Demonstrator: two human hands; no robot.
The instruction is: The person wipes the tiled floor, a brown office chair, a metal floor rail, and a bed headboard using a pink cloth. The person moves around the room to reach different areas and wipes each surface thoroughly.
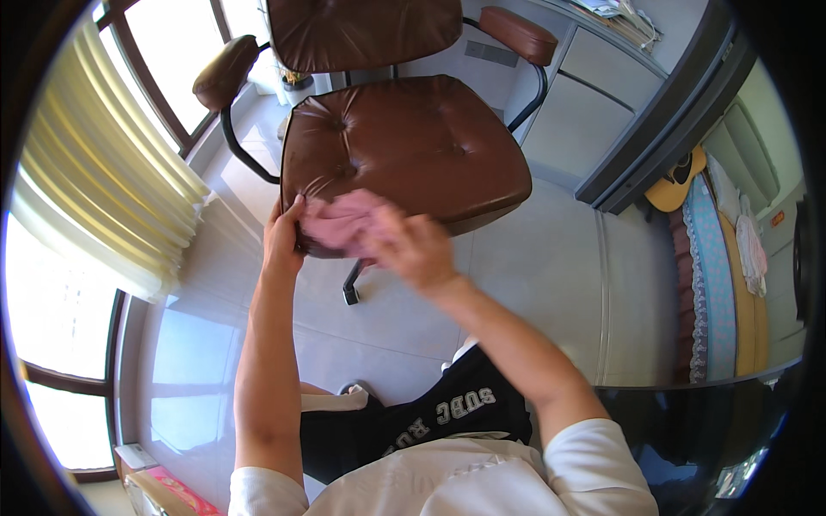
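Note:
Before me stands an office chair with a brown, tufted leather-like seat (pixel 413 148), a matching backrest (pixel 368 32) and padded armrests (pixel 222 74) on black frames. My left hand (pixel 282 232) grips the seat's front left corner, thumb on top. In my right hand (pixel 416 251), slightly blurred by motion, is a crumpled pink cloth (pixel 348 222). The cloth lies against the front left of the seat and covers part of its edge. Below the seat, one black caster leg (pixel 352 284) shows; most of the chair base is hidden.
A yellow curtain (pixel 116 161) hangs by the windows at left. Behind the chair are grey cabinets (pixel 581 97) and a potted plant (pixel 297 82). At right, an acoustic guitar (pixel 677 184) rests by a bed (pixel 713 277). A glossy black surface (pixel 697 426) lies at lower right.

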